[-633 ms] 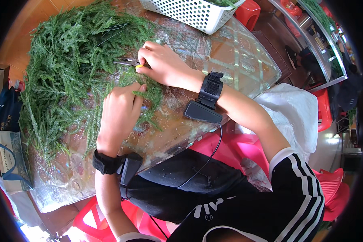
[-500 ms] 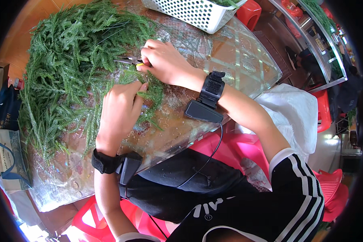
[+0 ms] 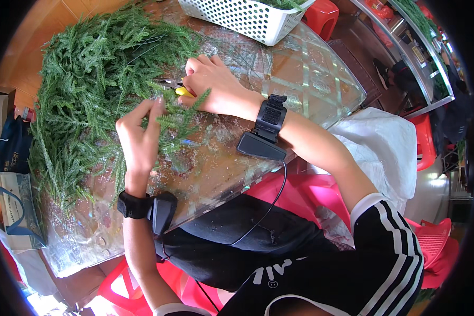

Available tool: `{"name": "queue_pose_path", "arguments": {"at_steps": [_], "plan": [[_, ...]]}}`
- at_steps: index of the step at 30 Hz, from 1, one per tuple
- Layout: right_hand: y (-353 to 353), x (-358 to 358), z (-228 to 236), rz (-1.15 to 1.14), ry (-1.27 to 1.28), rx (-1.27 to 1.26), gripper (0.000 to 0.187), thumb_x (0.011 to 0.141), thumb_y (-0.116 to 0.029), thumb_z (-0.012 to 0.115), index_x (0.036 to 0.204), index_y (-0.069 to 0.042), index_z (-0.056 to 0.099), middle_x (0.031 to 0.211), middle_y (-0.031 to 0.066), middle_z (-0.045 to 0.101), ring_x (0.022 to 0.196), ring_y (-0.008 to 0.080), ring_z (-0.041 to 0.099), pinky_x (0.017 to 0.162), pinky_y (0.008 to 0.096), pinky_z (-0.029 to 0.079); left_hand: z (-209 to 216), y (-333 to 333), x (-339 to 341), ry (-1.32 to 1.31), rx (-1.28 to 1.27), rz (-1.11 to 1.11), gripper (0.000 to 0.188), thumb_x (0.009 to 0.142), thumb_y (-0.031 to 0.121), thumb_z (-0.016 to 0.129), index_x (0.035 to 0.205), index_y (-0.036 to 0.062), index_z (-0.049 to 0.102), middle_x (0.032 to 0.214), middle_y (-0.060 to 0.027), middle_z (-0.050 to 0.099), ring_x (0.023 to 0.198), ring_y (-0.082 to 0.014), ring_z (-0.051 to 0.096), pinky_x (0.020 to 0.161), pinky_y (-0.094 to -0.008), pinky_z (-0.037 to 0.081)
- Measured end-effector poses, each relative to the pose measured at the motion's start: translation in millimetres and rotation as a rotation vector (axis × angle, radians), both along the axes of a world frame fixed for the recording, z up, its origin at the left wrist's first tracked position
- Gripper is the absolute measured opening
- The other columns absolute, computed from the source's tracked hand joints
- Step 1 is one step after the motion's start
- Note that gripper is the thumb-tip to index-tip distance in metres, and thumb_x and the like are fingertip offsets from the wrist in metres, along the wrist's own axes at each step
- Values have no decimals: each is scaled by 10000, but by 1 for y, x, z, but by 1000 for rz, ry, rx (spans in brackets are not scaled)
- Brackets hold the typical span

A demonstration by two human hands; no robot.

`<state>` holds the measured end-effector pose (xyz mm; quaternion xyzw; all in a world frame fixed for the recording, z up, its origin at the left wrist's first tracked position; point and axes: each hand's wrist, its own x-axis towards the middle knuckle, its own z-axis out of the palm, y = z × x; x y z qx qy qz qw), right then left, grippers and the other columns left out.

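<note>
My right hand [image 3: 215, 83] is closed around pliers [image 3: 184, 91] with yellow handles, and their metal jaws point left toward the greenery. Just below and to the left, my left hand [image 3: 138, 136] pinches a green artificial pine sprig [image 3: 180, 120], which spreads out to its right, under the pliers. How the jaws meet the sprig's stem is hard to make out. A large heap of artificial pine branches [image 3: 84, 92] lies left of both hands and reaches past my left wrist.
A white perforated basket [image 3: 242, 21] with greenery stands at the table's far edge. The table [image 3: 295, 73] has a clear, shiny cover strewn with small bits. Paper bags [image 3: 18, 203] stand at the left edge. A red stool [image 3: 321, 18] and a white sack [image 3: 379, 147] are on the right.
My left hand has moved left and slightly up with the sprig, which now shows more fully. The pliers' yellow handle is more exposed, and my right hand has shifted little.
</note>
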<state>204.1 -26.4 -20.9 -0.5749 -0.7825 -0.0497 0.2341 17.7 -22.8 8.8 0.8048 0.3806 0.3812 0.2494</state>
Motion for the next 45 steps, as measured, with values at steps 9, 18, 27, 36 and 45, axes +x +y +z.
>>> {"name": "queue_pose_path", "arguments": {"at_steps": [9,18,27,36,45], "plan": [[0,3,0,17,-13,1,311,744,-369,678,725,-62,641,858,65,486,922,226,446,778,355,329,5,15,-14,-365,-47,201,286,891,204,565,673,31,630,577,50,489,482,-32,307,456,-216,207],[-1,0,1,44,-19,40,291,753,-317,688,734,-31,638,878,68,496,917,217,447,785,354,327,-3,33,-28,-623,-84,351,319,891,216,574,645,15,606,620,29,494,566,-45,368,535,-213,255],[6,3,-1,-14,236,223,277,784,-262,671,742,6,618,896,87,525,809,191,495,688,331,381,-2,36,-35,-776,-180,414,280,893,201,564,685,17,601,619,17,498,565,-60,389,540,-224,284],[8,7,13,54,1047,-91,321,925,-315,519,960,-2,581,932,53,564,772,132,540,609,281,452,2,37,-34,-1124,-358,506,215,899,163,531,732,36,575,572,32,435,505,-48,348,473,-220,253],[5,-3,23,482,1840,-241,359,956,-350,439,1122,-40,509,1098,105,564,1038,184,552,826,365,515,-3,34,-28,-909,-279,344,288,901,209,555,657,56,538,562,59,394,469,-37,279,441,-211,208]]}}
